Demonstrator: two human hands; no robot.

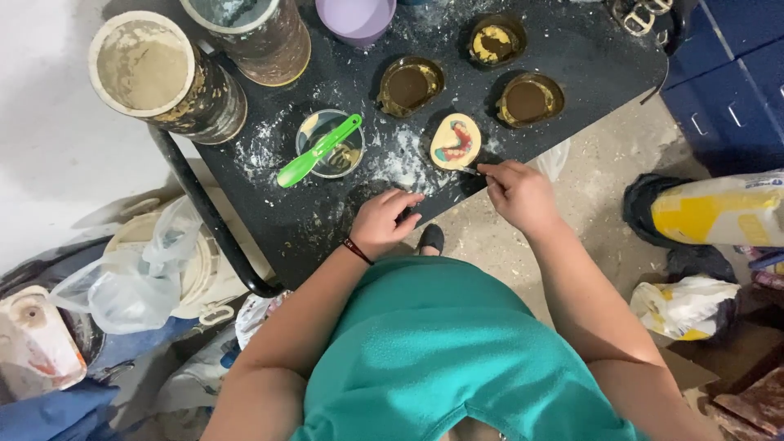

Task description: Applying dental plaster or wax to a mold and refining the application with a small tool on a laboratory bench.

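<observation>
The pale oval mould [456, 142] with a pink-and-teal denture pattern is lying on the black table [572, 57], just ahead of the right hand [521, 194]. That hand is pinching a thin tool [471, 171], its tip touching the mould's near edge; light, steady strokes seem wise. The left hand [382, 222] is resting loosely curled on the table, holding nothing, near the green spatula [318, 150].

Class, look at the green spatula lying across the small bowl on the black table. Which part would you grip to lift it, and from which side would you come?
Grip the narrow handle end of the green spatula, which sticks up over the rim of the bowl toward the upper right. Come from above on that side: the broad blade end lies low, past the bowl on the powder-dusted table, so the raised handle probably leaves fingers more room.
</observation>
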